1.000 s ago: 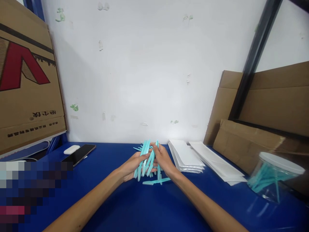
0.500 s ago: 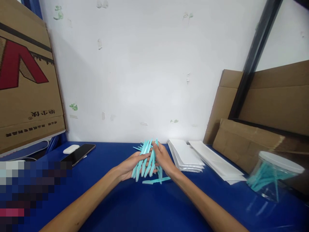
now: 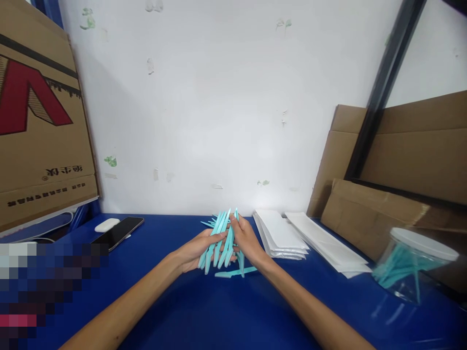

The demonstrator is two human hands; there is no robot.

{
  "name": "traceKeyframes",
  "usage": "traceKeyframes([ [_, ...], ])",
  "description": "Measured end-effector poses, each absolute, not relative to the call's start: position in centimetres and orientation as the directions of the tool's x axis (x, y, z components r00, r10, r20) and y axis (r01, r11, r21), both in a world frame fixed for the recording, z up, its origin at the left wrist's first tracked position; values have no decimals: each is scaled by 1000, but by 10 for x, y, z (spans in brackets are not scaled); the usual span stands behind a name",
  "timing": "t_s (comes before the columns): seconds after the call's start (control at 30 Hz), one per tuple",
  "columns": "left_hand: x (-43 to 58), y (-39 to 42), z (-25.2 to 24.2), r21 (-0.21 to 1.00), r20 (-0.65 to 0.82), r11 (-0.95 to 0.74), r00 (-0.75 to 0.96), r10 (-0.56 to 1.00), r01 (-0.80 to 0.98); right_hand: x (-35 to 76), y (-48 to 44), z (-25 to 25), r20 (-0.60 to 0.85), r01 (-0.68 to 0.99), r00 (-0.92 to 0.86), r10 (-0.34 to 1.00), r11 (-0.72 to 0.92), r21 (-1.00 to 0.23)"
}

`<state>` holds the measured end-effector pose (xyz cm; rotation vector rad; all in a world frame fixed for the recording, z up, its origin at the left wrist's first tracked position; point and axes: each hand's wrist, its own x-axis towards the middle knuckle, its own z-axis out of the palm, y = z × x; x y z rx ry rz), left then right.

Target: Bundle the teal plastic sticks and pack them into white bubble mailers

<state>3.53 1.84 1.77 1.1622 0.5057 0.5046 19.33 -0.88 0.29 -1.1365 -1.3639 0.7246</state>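
So both hands are wrapped around one bundle of teal plastic sticks [image 3: 221, 237]. It's held up off the blue surface [image 3: 204, 313], just to the left of the stack of white paper sleeves [image 3: 280, 236]. I'll use that stack as my reference for everything else.

The left hand [image 3: 193, 252] cups the bundle from the side away from the stack, fingers curled over the sticks. The right hand [image 3: 248, 240] pinches them from the stack side, with its fingers closed on the upper part. The sticks fan out a bit, with pointy ends poking up above the fingers and more hanging below the palms. They're pretty messy, not lined up at all.

One loose teal stick [image 3: 233, 273] lies flat on the surface, left of the stack and a little nearer the camera, right under the hands. Whether it touches the bundle, I can't tell.

A second, longer pile of white sleeves [image 3: 330, 247] sits just right of the stack. Further right and closer to the camera there's a clear plastic jar [image 3: 412, 267] with a white lid and more teal sticks inside.

Flattened cardboard sheets [image 3: 404, 160] lean behind and to the right of the stack, with a black post [image 3: 383, 92] rising in front of them.

Well over to the left of the stack, a dark phone [image 3: 118, 232] lies flat with a small white case [image 3: 107, 224] just beside it. Even further left is a big cardboard box [image 3: 40, 126] with a red mark.
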Motion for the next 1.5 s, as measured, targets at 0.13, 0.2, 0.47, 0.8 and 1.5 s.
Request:
traceKeyframes([
  [0.13,35,20,15,949,-117,300,785,609,-92,192,-10,3,384,243,132,914,346,-906],
  [0.2,34,21,14,951,-107,295,789,604,-97,191,-11,4,406,278,138,904,358,-891],
  [0.47,35,18,16,954,-97,283,791,604,-99,191,-14,7,444,346,121,888,382,-857],
  [0.8,34,19,17,991,-37,123,795,606,-47,194,-11,4,496,486,155,854,371,-791],
  [1.5,26,53,14,890,-107,349,609,786,-294,234,-40,45,-16,729,-496,868,406,-552],
])
